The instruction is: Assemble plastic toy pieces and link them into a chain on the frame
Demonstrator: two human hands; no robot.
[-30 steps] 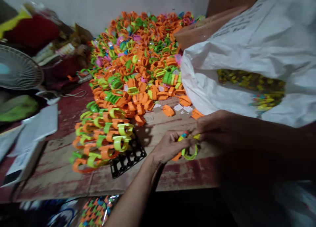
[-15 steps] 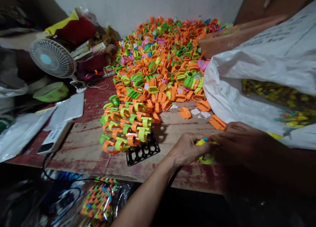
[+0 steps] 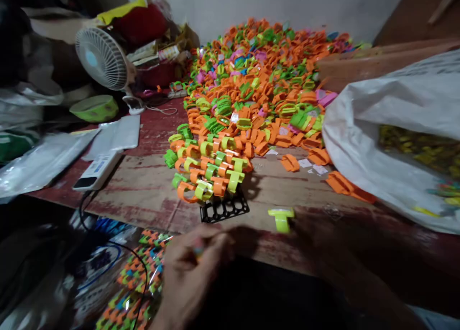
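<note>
My left hand [image 3: 192,272] is low at the near table edge, blurred, with its fingers curled round a small coloured piece [image 3: 197,250]. My right hand [image 3: 323,241] is dark and smeared; its fingertips meet a yellow-green plastic ring [image 3: 281,219] just above the table edge. A black plastic grid [image 3: 224,208] lies a little to the left, with rows of orange and green rings [image 3: 206,172] set on it. Behind spreads a big heap of loose rings [image 3: 258,76], mostly orange.
A white sack [image 3: 362,143] holding small colourful pieces lies open at the right. A small fan [image 3: 102,57], a green bowl [image 3: 94,107], a power strip [image 3: 97,169] and plastic bags are at the left. A packet of rings [image 3: 138,282] sits below the table edge.
The view has swung left. My left hand has left the yellow-green ring and drawn back toward me, below the table edge. The ring stays at my right fingertips.
</note>
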